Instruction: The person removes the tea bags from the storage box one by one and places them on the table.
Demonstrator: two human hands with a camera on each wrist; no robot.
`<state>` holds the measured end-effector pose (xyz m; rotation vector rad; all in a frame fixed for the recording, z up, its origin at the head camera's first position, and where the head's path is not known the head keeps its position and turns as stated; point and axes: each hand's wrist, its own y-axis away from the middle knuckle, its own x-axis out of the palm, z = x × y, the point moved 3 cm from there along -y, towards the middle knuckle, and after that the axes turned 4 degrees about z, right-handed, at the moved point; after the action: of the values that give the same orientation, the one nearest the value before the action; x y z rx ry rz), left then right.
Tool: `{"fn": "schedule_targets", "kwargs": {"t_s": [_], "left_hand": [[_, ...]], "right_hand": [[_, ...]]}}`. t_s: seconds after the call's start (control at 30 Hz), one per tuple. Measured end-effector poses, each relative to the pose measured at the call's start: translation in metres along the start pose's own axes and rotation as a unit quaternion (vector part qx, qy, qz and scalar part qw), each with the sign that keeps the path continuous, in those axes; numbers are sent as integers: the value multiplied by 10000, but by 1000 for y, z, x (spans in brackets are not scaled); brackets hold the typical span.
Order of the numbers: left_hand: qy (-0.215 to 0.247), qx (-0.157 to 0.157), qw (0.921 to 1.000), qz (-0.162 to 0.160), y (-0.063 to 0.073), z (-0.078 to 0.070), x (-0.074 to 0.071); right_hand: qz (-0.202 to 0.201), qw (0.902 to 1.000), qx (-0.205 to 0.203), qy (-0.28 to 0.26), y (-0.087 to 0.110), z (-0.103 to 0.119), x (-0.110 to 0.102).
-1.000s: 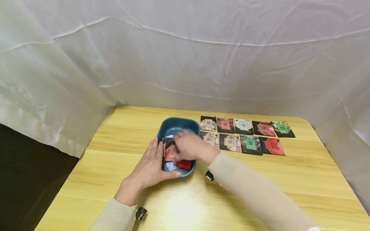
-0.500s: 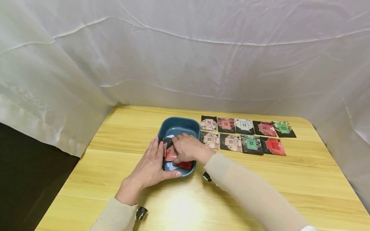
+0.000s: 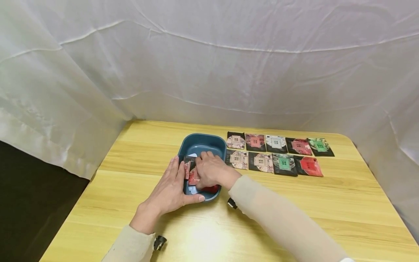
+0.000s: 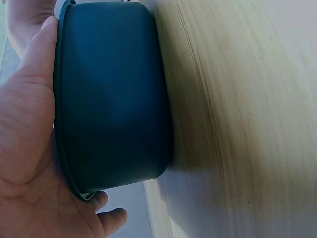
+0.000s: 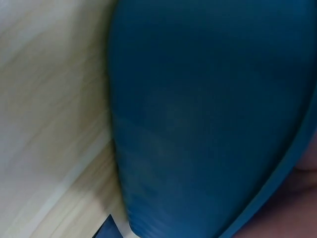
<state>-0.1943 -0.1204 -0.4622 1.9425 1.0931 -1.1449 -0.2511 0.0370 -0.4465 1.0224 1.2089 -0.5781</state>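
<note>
Red-black sachet [image 3: 193, 177] overlapped from right by right hand [image 3: 212, 170], grip not discernible; blue bin [image 3: 203, 140] touched by straight-fingered left hand [image 3: 168, 189].

1. The person is wearing long, plain beige sleeves: in the head view the left sleeve [image 3: 131, 245] is showing toward 7 o'clock, the right sleeve [image 3: 284, 216] between 4 and 5 o'clock.
2. Both sleeves are ending at the wrists, leaving the left grip [image 3: 168, 185] and the right grip [image 3: 212, 169] bare.
3. A small black left device [image 3: 159, 242] is sitting between 3 and 4 o'clock of the left sleeve's wrist end, showing a pale patch.
4. A black right device [image 3: 232, 203] is jutting at about 7 o'clock from the right sleeve's wrist end, also showing white.
5. White material [image 3: 347, 259] is appearing at the right sleeve's 4 o'clock end, mostly cut off.
</note>
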Motion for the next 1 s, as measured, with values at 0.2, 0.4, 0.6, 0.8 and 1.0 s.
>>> {"fn": "schedule_targets", "kwargs": {"t_s": [0.2,0.4,0.6,0.8,1.0], "left_hand": [[-9,-9,10000,21,0,1,0],[15,-4,10000,16,0,1,1],[-19,-15,10000,34,0,0,1],[-49,-42,10000,10,0,0,0],[25,-68,10000,-50,1,-1,0]], "right_hand": [[61,9999,136,-3,-2,3,2],[2,9998,177,-6,-2,3,1],[-170,9997,88,-124,3,-3,-8],[-504,9987,41,-32,16,-14,-23],[-895,9959,-81,98,33,-28,-31]]}}
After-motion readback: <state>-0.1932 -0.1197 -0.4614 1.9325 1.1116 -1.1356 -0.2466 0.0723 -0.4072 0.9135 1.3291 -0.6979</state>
